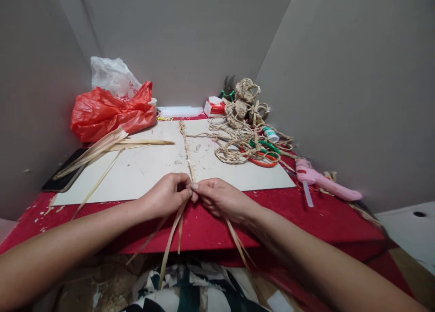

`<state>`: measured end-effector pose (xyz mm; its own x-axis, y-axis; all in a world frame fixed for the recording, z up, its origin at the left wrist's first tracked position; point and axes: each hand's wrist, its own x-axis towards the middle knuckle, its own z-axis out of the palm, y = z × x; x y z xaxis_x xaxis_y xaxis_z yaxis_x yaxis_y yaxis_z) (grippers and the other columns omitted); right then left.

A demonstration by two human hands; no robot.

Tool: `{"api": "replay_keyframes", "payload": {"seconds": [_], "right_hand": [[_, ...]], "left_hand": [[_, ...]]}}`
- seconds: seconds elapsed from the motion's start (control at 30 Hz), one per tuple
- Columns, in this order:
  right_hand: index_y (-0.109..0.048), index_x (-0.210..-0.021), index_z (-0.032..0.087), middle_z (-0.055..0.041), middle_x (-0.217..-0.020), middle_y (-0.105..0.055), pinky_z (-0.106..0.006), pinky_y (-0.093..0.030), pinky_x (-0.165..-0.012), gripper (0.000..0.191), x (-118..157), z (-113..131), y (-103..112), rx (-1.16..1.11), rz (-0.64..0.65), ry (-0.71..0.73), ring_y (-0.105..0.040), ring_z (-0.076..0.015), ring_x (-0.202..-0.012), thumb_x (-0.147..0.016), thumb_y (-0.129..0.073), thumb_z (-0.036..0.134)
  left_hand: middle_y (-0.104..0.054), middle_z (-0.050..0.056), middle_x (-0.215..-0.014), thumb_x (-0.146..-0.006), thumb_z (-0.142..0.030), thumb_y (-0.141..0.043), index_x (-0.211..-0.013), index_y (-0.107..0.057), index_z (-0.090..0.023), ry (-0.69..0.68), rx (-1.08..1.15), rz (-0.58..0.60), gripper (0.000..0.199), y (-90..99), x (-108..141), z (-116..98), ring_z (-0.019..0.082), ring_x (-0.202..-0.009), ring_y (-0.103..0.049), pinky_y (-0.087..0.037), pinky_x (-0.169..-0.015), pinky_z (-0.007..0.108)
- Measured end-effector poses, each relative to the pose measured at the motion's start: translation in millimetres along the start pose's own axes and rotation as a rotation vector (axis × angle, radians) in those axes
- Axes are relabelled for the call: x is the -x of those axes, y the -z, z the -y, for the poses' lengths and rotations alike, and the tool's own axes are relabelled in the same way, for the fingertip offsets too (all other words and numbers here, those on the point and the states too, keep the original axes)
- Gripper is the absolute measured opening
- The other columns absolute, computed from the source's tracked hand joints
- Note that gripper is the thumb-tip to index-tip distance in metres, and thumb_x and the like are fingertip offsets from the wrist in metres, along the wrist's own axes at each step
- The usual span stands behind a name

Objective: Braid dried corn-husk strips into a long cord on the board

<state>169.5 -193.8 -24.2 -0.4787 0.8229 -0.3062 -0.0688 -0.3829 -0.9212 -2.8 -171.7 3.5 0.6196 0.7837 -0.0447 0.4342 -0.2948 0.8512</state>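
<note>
A thin braid of dried straw-coloured strips (186,151) runs down the white board (152,164) toward me, and both hands meet at its near end. My left hand (173,192) is closed in a pinch on the strips, with loose ends (171,237) hanging below it over the table's edge. Close against it, my right hand (217,196) pinches the braid's end too, its other fingers curled. More strip ends (238,244) hang from under the right palm. The exact crossing of the strips is hidden by the fingertips.
Loose dried husks (98,148) lie at left over a dark phone (66,171). Behind is a red plastic bag (108,114). At right sit tangled twisted cord (234,139), orange-and-green-handled scissors (263,160) and a pink glue gun (326,182). Red cloth (288,216) covers the table.
</note>
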Motion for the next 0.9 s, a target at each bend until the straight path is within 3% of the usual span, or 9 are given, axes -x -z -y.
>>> {"api": "replay_keyframes", "payload": {"seconds": [0.33,0.53,0.73,0.9], "right_hand": [[-0.053,-0.062,0.015,0.0107,-0.035,-0.028,-0.017,-0.013,-0.029,0.028,-2.2,0.2,-5.2,0.047,-0.119,-0.005,-0.016,-0.0027,-0.028,-0.08,-0.051,0.037],[-0.052,-0.06,0.016,0.0108,-0.033,-0.028,-0.017,-0.011,-0.029,0.027,-1.4,2.9,-7.8,0.042,-0.153,0.01,-0.016,-0.0025,-0.028,-0.078,-0.051,0.035],[-0.052,-0.059,0.016,0.0107,-0.032,-0.029,-0.017,-0.012,-0.029,0.025,-0.7,4.1,-10.2,0.072,-0.188,0.017,-0.017,-0.0025,-0.026,-0.076,-0.051,0.034],[-0.052,-0.06,0.016,0.0109,-0.033,-0.029,-0.018,-0.012,-0.029,0.021,-0.6,2.4,-9.8,0.052,-0.179,0.023,-0.017,-0.0027,-0.027,-0.073,-0.05,0.032]], "left_hand": [[-0.066,0.003,-0.069,-0.071,-0.023,-0.055,-0.074,-0.062,-0.013,0.183,0.169,0.076,0.013,7.9,-3.8,0.1,0.012,-0.061,-0.056,-0.042,-0.059,0.022],[-0.06,0.0,-0.061,-0.069,-0.025,-0.061,-0.082,-0.06,-0.013,0.149,0.118,-0.021,0.019,10.7,-7.6,0.3,0.009,-0.05,-0.048,-0.035,-0.048,0.019],[-0.047,-0.003,-0.052,-0.075,-0.032,-0.053,-0.062,-0.059,-0.013,0.168,-0.067,0.047,0.024,19.7,-5.8,-13.0,0.007,-0.047,-0.037,-0.027,-0.044,0.018],[-0.042,-0.006,-0.045,-0.075,-0.039,-0.055,-0.064,-0.056,-0.015,0.307,0.109,0.101,0.027,18.3,-3.3,-19.1,0.005,-0.035,-0.03,-0.019,-0.036,0.02]]}}
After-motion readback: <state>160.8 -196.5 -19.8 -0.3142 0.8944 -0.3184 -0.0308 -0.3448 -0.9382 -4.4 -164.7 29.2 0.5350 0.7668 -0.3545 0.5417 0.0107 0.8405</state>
